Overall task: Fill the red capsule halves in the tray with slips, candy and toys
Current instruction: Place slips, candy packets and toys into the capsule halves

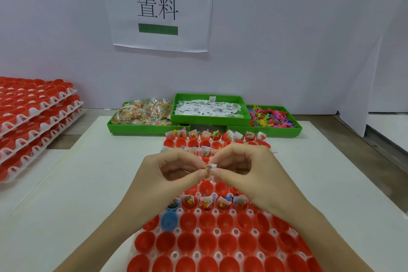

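Now both my hands' fingers [199, 173] pinch one slip-and-candy bundle [209, 171]; I should tuck it upright into the empty half [206, 186] just below them.

Two bare forearms and hands.
Left hand [174, 168] and right hand [245, 165] ungloved, no sleeves, rings or watch showing; short plain nails.

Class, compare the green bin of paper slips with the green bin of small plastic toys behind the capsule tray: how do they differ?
The slip bin holds white printed paper slips; the toy bin holds mixed pink, yellow, blue and orange figures. The slip bin sits in the middle, raised so it overlaps its neighbours; the toy bin sits lower, at the right. Both are shallow green plastic bins along the back wall.
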Demonstrator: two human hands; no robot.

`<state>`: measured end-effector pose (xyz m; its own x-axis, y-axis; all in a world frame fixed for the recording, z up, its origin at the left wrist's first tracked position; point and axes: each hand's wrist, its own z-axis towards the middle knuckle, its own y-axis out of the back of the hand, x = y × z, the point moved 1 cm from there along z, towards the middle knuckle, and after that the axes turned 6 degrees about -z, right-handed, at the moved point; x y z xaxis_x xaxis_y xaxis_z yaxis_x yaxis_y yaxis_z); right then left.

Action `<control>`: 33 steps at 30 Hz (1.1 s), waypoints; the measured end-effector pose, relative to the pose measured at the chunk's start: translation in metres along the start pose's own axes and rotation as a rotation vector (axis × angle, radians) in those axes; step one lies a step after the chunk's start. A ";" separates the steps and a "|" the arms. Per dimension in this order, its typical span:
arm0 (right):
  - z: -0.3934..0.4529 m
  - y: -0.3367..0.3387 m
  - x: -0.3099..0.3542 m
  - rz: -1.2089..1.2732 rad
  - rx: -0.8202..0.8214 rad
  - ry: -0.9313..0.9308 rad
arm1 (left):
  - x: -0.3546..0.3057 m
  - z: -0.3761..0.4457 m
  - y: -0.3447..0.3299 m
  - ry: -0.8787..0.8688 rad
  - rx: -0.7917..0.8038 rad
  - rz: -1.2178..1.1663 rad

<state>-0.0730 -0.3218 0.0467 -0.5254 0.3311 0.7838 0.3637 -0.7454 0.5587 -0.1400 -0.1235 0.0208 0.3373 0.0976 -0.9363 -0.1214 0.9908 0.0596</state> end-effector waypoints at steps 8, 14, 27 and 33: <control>0.005 0.015 0.002 0.068 0.082 -0.070 | -0.001 -0.001 -0.001 0.015 -0.003 0.041; 0.070 0.065 -0.050 -0.134 -0.208 -0.225 | -0.003 0.000 0.002 0.045 -0.014 0.034; 0.150 0.104 -0.150 -0.762 -0.022 -0.297 | -0.002 0.003 0.006 0.038 -0.035 0.041; 0.161 0.098 -0.156 -0.769 0.067 -0.243 | -0.002 0.004 0.007 0.038 -0.025 0.043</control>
<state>0.1686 -0.3535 0.0227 -0.4686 0.8591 0.2057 0.0178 -0.2236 0.9745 -0.1379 -0.1161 0.0240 0.2955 0.1362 -0.9456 -0.1583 0.9831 0.0921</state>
